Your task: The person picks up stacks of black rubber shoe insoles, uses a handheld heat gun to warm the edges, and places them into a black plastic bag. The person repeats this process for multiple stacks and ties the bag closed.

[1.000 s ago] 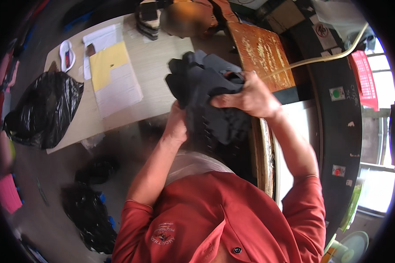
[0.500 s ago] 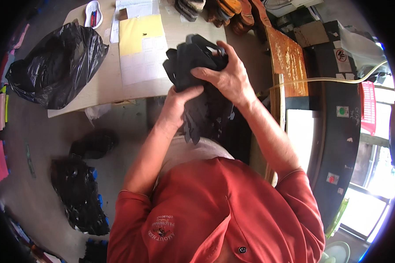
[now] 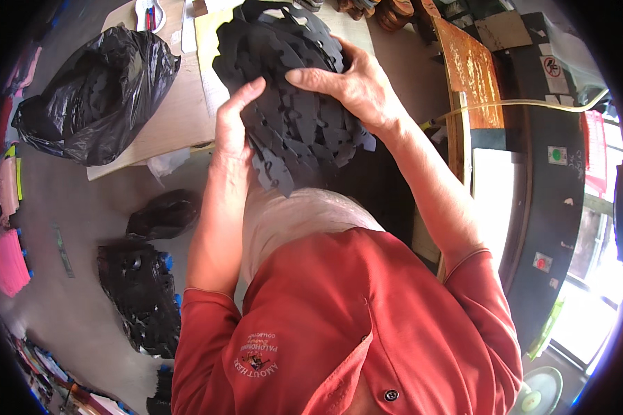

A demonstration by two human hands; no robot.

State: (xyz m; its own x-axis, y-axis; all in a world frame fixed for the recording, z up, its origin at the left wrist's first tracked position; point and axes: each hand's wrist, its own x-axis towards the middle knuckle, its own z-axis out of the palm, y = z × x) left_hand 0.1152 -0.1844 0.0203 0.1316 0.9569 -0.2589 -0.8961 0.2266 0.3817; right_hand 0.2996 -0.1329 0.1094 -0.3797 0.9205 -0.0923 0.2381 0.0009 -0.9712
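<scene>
Between my two hands, over the table's near edge, is a thick bundle of black cut-out pieces [image 3: 294, 128], thin and flat with notched, wavy edges. My left hand [image 3: 235, 123] grips its left side, with the thumb up against it and the other fingers hidden behind. My right hand [image 3: 360, 86] holds the right side, its thumb lying across the front of the pieces. Some pieces hang loose at the bottom, in front of my lap. What the pieces are made of, I cannot tell. Partly behind the bundle, papers and a yellow sheet [image 3: 206, 43] lie on the table [image 3: 180, 114].
A black plastic bag [image 3: 97, 93] rests on the table's left, near a white dish [image 3: 149, 15] with pens. More black bags [image 3: 142, 290] are on the floor at left. A rusty board [image 3: 471, 69] and a yellowish hose [image 3: 519, 104] stand to the right.
The bundle has been turned and opened out, so its broad layered face now shows. Both hands have shifted, my left hand leftward, and their thumbs are farther apart.
</scene>
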